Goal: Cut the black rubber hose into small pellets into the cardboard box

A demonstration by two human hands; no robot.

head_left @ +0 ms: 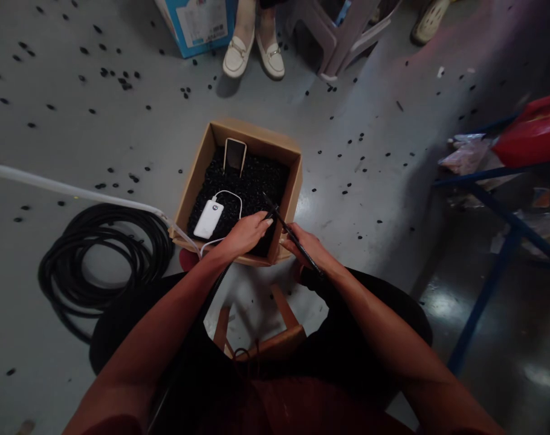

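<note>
Held in the right hand (307,241), fingers curled closed around the shaft: a slender black tool (309,258), straight, dark from end to end, thinning towards a narrow tip. Slants from the heel of the palm, up and leftward, over the near right part of an open cardboard box (275,150). Pinched in the left hand (250,231), fingertips drawn close together: a small black piece (269,214), right beside the tool's forward part and above the same box.

Hard to make out: the exact shape of the small black piece, dark against the heap of black pieces (266,172) filling the box. Cannot tell whether touching the tool or just short of it. Also blurred into that heap: the tool's very tip. Hidden behind the fingers: part of the tool's shaft and most of the left thumb's grip.

Lying on the heap: a white power bank (208,219), joined to a white cable (232,193) partly covered by the left hand. Leaning near the far wall: a phone (235,156) in a pale frame, screen dark. Cut off at the top edge: another person's legs, above white shoes (237,57). Cut off at the right edge: a red bag (535,133).
</note>
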